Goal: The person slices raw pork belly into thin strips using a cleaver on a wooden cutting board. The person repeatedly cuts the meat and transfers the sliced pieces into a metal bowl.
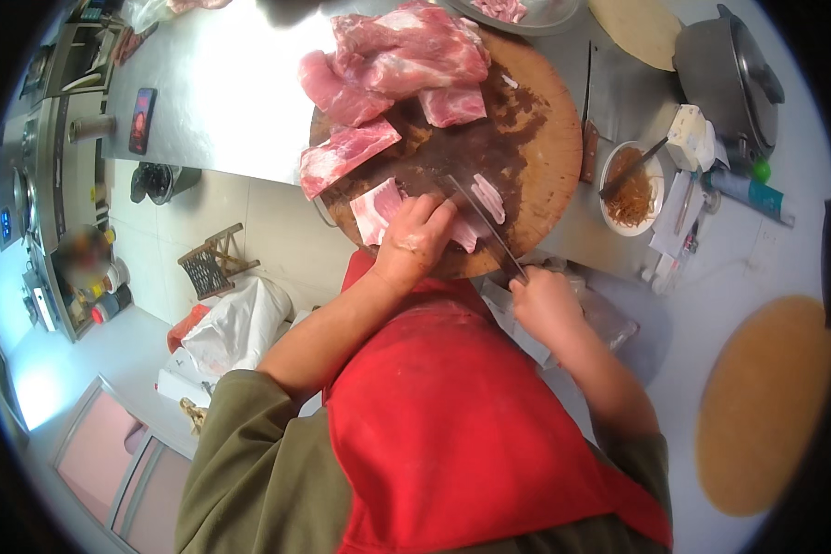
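My left hand (417, 234) presses with curled fingers on a piece of raw meat (376, 209) near the front of a round wooden chopping block (557, 159). In my right hand (546, 302) is the handle of a kitchen knife. Its blade (496, 237) slants across the meat's right end, just right of my left fingertips. Cut meat strips (489, 199) lie right of the blade. A long slab of meat (350, 156) rests at the block's left edge. Farther back sits a large cut of raw meat (408, 59), with a smaller piece (455, 105) against its front.
Right of the block lie a wooden-handled knife (588, 152) and a white bowl (654, 216) of brownish shreds. A dark lidded pot (710, 76) stands beyond. A metal basin (547, 26) is at the back. A phone (143, 121) lies on the steel table (201, 131). A folding stool (215, 262) stands lower left.
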{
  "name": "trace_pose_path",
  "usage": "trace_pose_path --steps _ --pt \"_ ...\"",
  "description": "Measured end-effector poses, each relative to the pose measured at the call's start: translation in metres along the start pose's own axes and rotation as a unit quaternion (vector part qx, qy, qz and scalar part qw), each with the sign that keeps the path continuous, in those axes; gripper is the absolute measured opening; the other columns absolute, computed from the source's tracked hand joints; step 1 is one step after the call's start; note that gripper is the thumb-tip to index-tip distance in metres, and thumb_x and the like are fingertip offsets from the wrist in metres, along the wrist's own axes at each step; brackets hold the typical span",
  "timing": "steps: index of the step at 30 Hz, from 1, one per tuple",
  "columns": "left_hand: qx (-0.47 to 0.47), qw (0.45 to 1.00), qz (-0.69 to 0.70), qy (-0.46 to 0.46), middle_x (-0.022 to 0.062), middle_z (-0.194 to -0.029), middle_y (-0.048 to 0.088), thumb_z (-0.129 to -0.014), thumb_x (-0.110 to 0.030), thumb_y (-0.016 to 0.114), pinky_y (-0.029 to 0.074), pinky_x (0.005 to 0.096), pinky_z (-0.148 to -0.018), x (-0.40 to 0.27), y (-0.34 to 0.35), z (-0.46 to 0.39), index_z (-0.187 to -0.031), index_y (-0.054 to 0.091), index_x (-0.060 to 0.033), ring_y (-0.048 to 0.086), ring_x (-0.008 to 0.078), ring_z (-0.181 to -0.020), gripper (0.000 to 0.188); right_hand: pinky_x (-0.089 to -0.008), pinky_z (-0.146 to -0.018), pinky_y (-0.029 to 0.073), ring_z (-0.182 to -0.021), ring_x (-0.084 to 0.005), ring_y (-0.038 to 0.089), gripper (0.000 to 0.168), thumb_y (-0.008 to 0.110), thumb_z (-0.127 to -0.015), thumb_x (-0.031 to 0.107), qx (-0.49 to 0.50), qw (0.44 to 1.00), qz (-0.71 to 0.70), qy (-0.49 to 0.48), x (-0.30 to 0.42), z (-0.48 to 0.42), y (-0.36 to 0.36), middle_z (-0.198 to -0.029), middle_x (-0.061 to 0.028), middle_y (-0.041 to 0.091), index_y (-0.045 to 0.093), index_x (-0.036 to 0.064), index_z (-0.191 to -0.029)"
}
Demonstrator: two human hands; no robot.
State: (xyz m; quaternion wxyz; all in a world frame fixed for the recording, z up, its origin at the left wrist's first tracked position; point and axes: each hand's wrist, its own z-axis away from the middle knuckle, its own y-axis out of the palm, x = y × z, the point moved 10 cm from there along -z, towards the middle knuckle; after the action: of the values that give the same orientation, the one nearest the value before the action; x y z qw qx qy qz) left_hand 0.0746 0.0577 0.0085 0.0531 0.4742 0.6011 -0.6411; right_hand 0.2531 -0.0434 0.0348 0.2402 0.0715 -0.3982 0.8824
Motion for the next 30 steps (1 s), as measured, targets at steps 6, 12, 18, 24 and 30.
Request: trace_pose_path --steps 6,12,18,24,30 --pt "-0.009 1.0 0.017 0.02 0.0161 -0.117 0.069 -0.087 0.0 0.077 0.058 0.0458 -0.087 0.001 0.003 0.004 -0.126 0.07 -0.0041 0.067 0.0376 -0.102 0.04 -0.0592 -0.085 0.059 -0.09 -0.0518 0.074 0.028 0.069 -0.098 0.021 0.014 0.999 -0.03 -0.017 0.036 -0.062 0.005 -0.09 -0.031 0.075 0.075 -0.006 -0.095" --pt "0.006 1.0 -0.008 0.01 0.0166 -0.118 0.069 -0.089 0.001 0.075 0.058 0.0459 -0.088 0.002 0.005 0.003 -0.124 0.07 -0.0036 0.067 0.038 -0.101 0.036 -0.0579 -0.087 0.059 -0.094 -0.051 0.074 0.031 0.072 -0.097 0.024 0.0 0.998 -0.06 0.0 0.021 -0.051 0.005 -0.093 -0.0322 0.075 0.076 -0.007 -0.093" --pt "0.026 0.998 -0.048 0.03 0.0175 -0.118 0.069 -0.09 0.0 0.074 0.059 0.0451 -0.089 -0.007 0.001 0.004 -0.125 0.069 -0.0025 0.067 0.038 -0.103 0.035 -0.0587 -0.089 0.058 -0.096 -0.052 0.072 0.032 0.072 -0.098 0.027 0.013 0.998 -0.023 0.06 -0.036 -0.006 -0.003 -0.095 -0.0309 0.075 0.076 -0.005 -0.097" --pt "0.014 0.997 -0.019 -0.07 0.0188 -0.121 0.069 -0.091 -0.008 0.078 0.058 0.0473 -0.095 -0.007 -0.014 0.001 -0.129 0.066 -0.0015 0.067 0.0422 -0.114 0.04 -0.0602 -0.09 0.056 -0.097 -0.0525 0.071 0.028 0.07 -0.099 0.025 -0.049 0.997 -0.026 0.051 -0.038 -0.013 -0.007 -0.096 -0.0292 0.075 0.074 -0.003 -0.099" --pt "0.107 0.99 -0.002 -0.087 0.0216 -0.121 0.069 -0.091 -0.014 0.082 0.058 0.0469 -0.096 -0.001 0.004 -0.001 -0.136 0.061 -0.0022 0.068 0.0457 -0.111 0.051 -0.062 -0.088 0.056 -0.096 -0.0525 0.071 0.025 0.068 -0.099 0.021 -0.056 0.994 -0.092 0.03 -0.035 -0.004 -0.006 -0.098 -0.0297 0.076 0.07 -0.003 -0.106"
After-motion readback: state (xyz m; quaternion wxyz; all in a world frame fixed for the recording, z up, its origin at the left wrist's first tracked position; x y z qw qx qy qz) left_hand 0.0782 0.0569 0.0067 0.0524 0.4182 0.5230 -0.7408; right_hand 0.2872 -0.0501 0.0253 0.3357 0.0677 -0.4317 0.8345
